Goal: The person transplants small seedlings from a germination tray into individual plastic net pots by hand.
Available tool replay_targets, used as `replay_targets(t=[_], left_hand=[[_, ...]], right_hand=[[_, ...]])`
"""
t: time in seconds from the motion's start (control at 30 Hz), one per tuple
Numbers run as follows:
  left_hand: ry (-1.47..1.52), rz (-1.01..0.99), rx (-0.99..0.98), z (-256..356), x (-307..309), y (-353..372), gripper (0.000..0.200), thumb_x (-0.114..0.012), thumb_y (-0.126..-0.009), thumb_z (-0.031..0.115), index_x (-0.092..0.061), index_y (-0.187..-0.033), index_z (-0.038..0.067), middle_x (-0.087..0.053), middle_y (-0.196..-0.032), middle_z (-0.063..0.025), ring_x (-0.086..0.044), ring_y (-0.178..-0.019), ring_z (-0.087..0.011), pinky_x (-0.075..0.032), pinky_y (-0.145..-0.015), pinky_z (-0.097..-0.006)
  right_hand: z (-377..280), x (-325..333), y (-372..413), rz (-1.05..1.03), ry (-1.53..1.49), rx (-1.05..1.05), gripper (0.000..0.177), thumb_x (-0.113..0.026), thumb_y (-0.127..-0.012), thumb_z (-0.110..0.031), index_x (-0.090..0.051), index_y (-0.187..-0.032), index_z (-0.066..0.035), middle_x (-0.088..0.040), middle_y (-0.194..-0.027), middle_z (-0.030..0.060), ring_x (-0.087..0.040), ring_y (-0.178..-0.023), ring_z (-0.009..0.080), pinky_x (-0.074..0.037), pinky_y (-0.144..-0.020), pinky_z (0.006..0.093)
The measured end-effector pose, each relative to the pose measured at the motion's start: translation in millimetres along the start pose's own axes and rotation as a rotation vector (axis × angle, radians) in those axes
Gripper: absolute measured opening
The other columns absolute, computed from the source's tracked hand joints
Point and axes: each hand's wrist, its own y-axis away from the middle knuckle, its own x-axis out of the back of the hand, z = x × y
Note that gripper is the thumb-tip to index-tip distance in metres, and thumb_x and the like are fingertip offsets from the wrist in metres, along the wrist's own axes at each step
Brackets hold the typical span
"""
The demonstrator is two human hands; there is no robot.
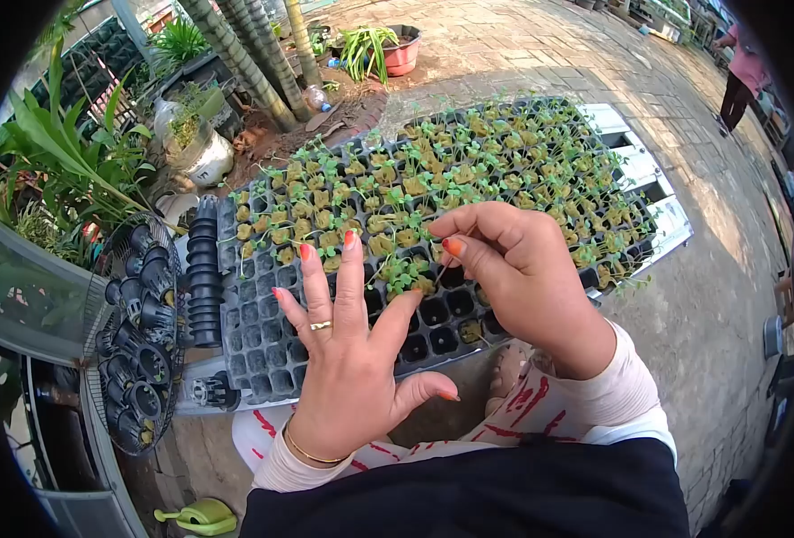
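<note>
The seedlings (403, 272) are small and bright green, with rounded leaves on thin, pale stems; many lean in different directions above yellow-brown plugs. They stand in rows in the cells of the black seedling trays (258, 359), packed most densely across the far and right parts, with one leafy cluster right by the hands. The left hand (348, 372) is over the near part of the trays, its grip spread wide, the bent index fingertip at that cluster's edge. The right hand (536, 278) is just beside it, its grip pressed together at thumb and index finger; whether a stem lies between them is unclear. The trays rest on a pale slatted worktop (639, 170). At its left are a stack of black pots (204, 269) and a wire basket (182, 305) of more pots; a green watering can (204, 517) sits lower left.
</note>
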Motion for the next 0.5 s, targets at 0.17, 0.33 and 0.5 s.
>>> replay_targets(t=[0.17,0.33,0.5], left_hand=[[0.048,0.045,0.029,2,2,1,0.076,-0.048,-0.075,0.071,-0.061,-0.112,0.007,-0.017,-0.146,-0.0278,-0.003,-0.136,-0.0494,0.000,-0.101,-0.0665],[0.132,0.166,0.066,5,2,0,0.050,-0.069,-0.074,0.043,-0.062,-0.108,0.008,-0.026,-0.143,-0.0248,-0.012,-0.135,-0.0483,-0.002,-0.102,-0.0647],[0.300,0.354,0.058,0,-1,3,0.033,-0.078,-0.069,0.017,-0.064,-0.098,0.009,-0.051,-0.127,-0.0151,-0.035,-0.128,-0.0417,-0.005,-0.104,-0.0618]], right_hand=[[-4,4,6,0.049,0.006,0.116,0.014,-0.056,-0.086,0.001,-0.064,-0.097,0.002,-0.063,-0.076,0.0033,-0.053,-0.064,0.0058,-0.044,-0.059,0.0209],[-14,6,13,0.043,-0.027,0.176,0.013,-0.055,-0.087,0.002,-0.063,-0.098,0.003,-0.064,-0.078,0.0042,-0.058,-0.068,0.0070,-0.046,-0.061,0.0205],[-21,3,19,0.078,-0.059,0.311,0.015,-0.059,-0.079,0.005,-0.063,-0.093,0.002,-0.064,-0.077,0.0151,-0.064,-0.065,0.0250,-0.049,-0.057,0.0317]])
